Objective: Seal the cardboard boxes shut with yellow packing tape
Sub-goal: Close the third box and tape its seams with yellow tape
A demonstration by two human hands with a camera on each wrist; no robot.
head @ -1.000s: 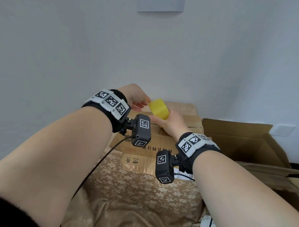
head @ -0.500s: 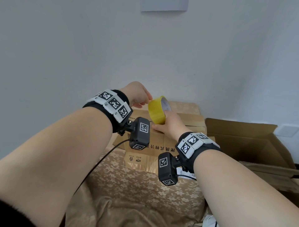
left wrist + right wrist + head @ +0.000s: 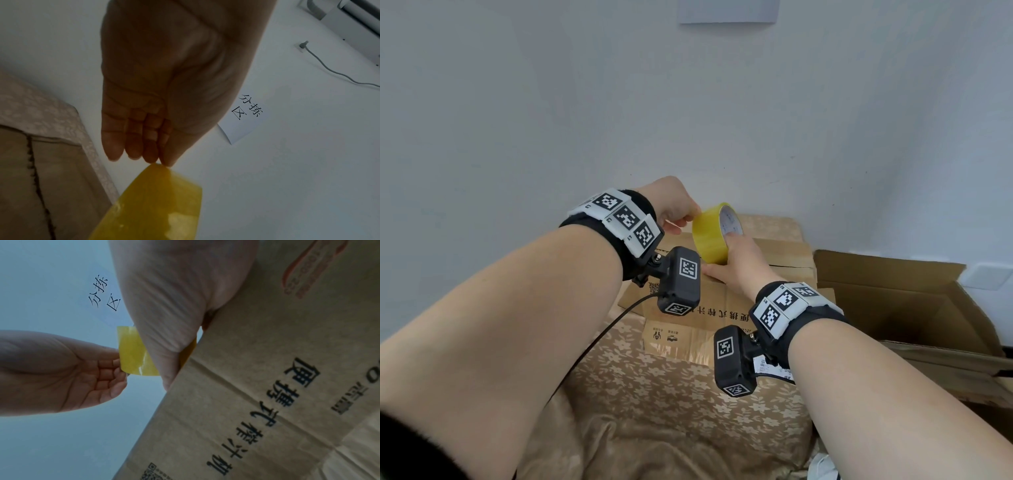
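A roll of yellow packing tape (image 3: 709, 236) stands on edge just above the closed cardboard box (image 3: 784, 274), which has black characters printed on it. My right hand (image 3: 739, 263) grips the roll from the right, one finger in its white core. My left hand (image 3: 677, 213) is left of the roll; its thumb and forefinger pinch the loose tape end (image 3: 162, 167). In the right wrist view the yellow tape (image 3: 135, 353) shows between my left hand (image 3: 78, 374) and my right hand (image 3: 176, 305), beside the box (image 3: 277, 394).
A second cardboard box (image 3: 893, 308) stands open at the right. Beige flowered cloth (image 3: 654, 394) covers the surface under the boxes. A white wall rises close behind, with a paper sign (image 3: 244, 118) on it and a cable (image 3: 329, 71) higher up.
My right hand has turned the roll so its white core faces right and raised it a little. My left fingers have gone to the roll's left edge and pinch the tape end.
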